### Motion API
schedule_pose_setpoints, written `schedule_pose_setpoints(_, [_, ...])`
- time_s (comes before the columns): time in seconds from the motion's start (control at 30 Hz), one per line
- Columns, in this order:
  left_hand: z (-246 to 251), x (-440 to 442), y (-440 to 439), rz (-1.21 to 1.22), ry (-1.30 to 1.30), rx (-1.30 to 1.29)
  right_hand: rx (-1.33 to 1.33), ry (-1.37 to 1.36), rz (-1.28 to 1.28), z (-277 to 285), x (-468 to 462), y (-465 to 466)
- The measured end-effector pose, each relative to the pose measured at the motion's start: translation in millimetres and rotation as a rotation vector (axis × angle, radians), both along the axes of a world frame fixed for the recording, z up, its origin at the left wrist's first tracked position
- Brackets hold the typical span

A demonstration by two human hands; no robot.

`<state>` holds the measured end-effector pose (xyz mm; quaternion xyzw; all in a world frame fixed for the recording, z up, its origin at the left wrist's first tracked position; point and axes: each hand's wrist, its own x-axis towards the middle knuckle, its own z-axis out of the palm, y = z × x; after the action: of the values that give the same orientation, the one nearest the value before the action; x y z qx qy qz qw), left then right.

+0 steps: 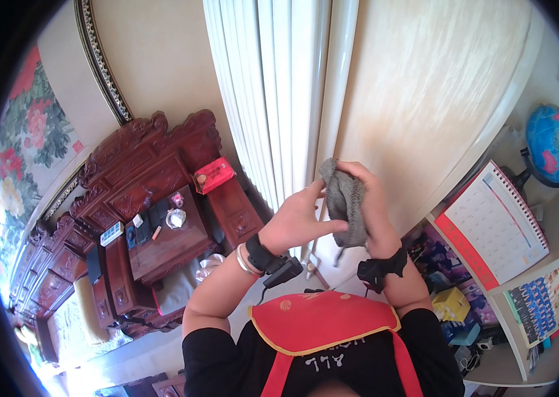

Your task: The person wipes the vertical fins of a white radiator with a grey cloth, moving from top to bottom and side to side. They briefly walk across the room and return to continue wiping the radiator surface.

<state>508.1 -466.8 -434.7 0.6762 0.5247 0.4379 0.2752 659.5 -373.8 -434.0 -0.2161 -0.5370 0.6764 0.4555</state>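
Note:
A folded grey cloth (348,203) is held up between my two hands, in front of the wall beside white vertical pleats. Around its right side my right hand (371,198) is wrapped, gripping it from behind. My left hand (304,216) touches the cloth's left edge, with the thumb across its lower front and the fingers at its upper left. Each wrist wears a black strapped device, and a bangle circles my left forearm. A red apron (324,320) with yellow trim covers my chest over a black shirt.
On the right, shelves (500,307) hold a desk calendar (498,228), a globe (555,144) and a yellow box (450,304). Carved wooden seating (160,173) stands at left, bearing a red packet (214,174). A small wooden table (180,253) there holds several small items. White pleated curtain-like panels (279,99) hang ahead.

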Motion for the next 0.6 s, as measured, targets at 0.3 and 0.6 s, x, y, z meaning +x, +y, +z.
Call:
schedule_pose_setpoints(0.3, [-19.4, -68.8, 9.7, -0.081, -1.14, -0.321, 0.508, -0.129, -0.028, -19.0, 21.1, 24.9])
schedule_pose_setpoints(0.6, [6.8, -50.5, 1.1, -0.264, -1.155, -0.305, 0.497, -0.182, 0.001, -52.1, 1.1, 1.7])
